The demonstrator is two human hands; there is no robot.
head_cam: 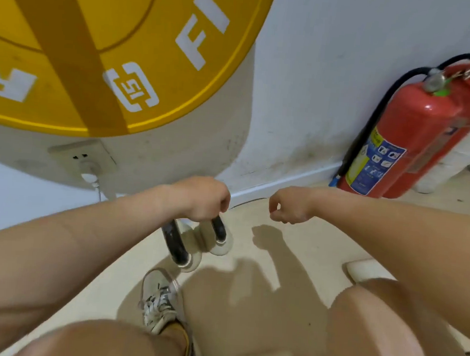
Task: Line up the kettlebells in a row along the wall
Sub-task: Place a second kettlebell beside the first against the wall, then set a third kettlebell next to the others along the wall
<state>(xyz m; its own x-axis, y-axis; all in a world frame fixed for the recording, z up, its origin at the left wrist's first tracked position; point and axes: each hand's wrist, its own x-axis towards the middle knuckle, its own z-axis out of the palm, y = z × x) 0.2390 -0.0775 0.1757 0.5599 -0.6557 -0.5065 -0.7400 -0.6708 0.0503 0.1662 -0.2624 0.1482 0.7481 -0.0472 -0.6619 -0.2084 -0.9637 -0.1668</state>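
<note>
Kettlebell (196, 242), cream with a black handle, hangs gripped under the left hand (199, 199); the right hand (290, 206), beside it, is loosely curled around nothing.

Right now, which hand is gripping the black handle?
The left hand, closed over the black handle; the right hand hangs apart from it, curled on nothing.
</note>
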